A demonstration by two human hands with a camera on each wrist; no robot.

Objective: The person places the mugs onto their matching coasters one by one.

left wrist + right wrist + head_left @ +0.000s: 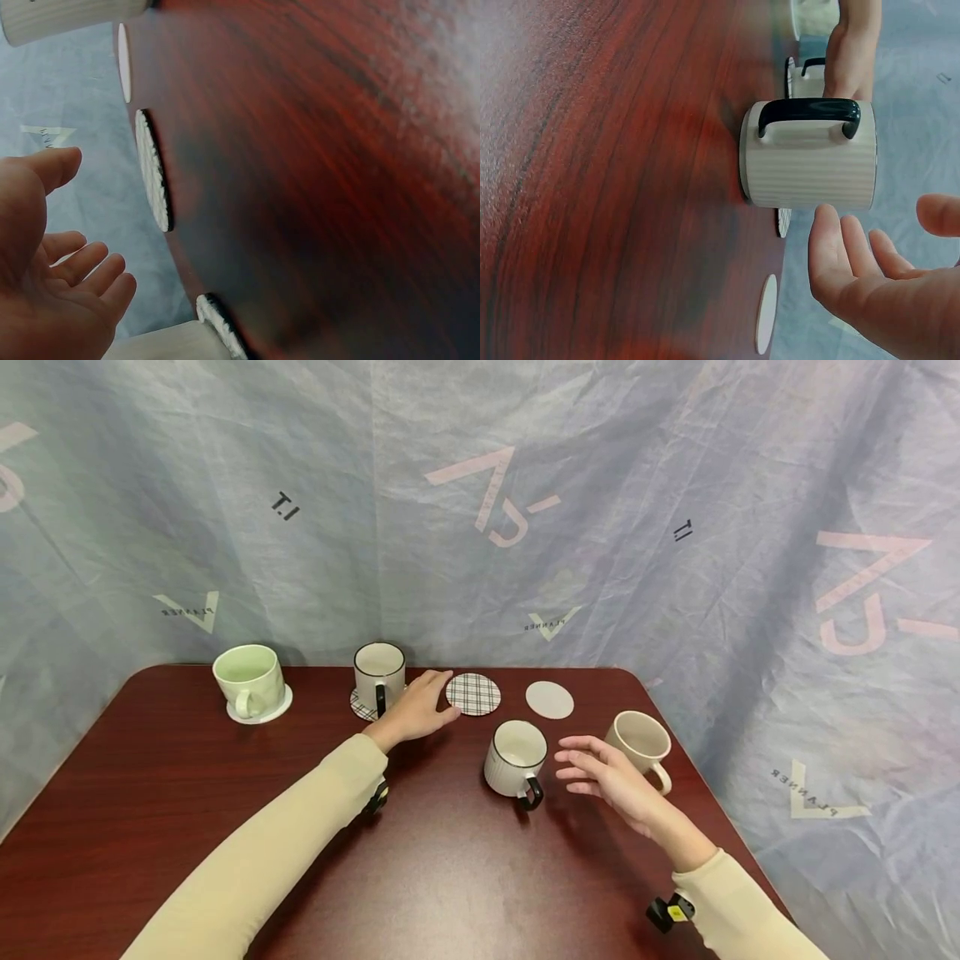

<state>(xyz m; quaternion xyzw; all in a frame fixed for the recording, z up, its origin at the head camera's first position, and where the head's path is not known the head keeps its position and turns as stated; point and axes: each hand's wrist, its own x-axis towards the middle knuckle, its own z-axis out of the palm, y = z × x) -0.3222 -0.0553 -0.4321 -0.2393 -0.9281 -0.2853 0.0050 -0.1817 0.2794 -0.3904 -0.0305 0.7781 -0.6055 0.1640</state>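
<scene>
My left hand [418,708] hovers between a white black-rimmed mug [369,670] on a plaid coaster [360,706] and a second plaid coaster [473,694]; its fingers are spread and hold nothing. A ribbed white mug [510,768] with a black handle stands directly on the table in the middle, handle toward me. Just right of it is my right hand [607,777], fingers loosely extended and nothing in them. In the right wrist view its fingertips [826,217] come right by the side of the ribbed mug [810,169]. Beyond this hand stands a cream mug [641,739].
At the back left a pale green mug [247,672] sits on a white round coaster [283,702]. Another white round coaster [550,700] lies bare near the back edge. A printed grey cloth [480,568] hangs behind the dark red table [442,877].
</scene>
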